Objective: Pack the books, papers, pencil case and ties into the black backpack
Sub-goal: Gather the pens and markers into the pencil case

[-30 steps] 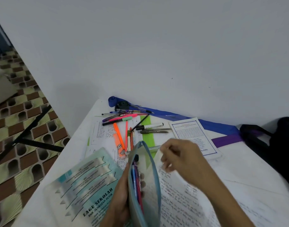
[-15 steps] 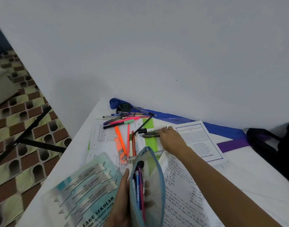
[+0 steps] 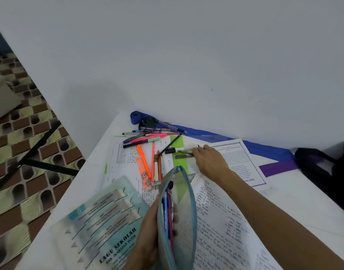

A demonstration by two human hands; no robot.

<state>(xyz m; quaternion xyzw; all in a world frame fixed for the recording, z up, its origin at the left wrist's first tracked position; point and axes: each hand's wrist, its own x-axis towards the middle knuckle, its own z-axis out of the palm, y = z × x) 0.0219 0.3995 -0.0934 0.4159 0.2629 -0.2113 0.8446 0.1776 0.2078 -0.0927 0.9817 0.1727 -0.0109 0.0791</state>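
My left hand [image 3: 147, 236] grips a pale blue see-through pencil case [image 3: 183, 217], held open and upright with several pens inside. My right hand [image 3: 210, 162] reaches across the papers [image 3: 221, 227] and its fingers close on a white marker with a black cap [image 3: 177, 151] beside a dark pen. Loose pens and an orange highlighter [image 3: 143, 162] lie scattered on printed sheets. A teal book [image 3: 101, 219] lies at the front left. A blue tie [image 3: 206, 133] and a purple tie [image 3: 278, 166] run along the wall. The black backpack [image 3: 331, 172] sits at the right edge.
The white table [image 3: 93, 166] stands against a white wall. A white booklet with a blue border [image 3: 239, 160] lies under my right wrist. A black round object [image 3: 147, 121] sits at the back by the rolled tie end. Patterned floor and a black stand are to the left.
My right hand went from just above the pencil case out to the far pens and now takes hold of the marker there. My left hand keeps the case open.
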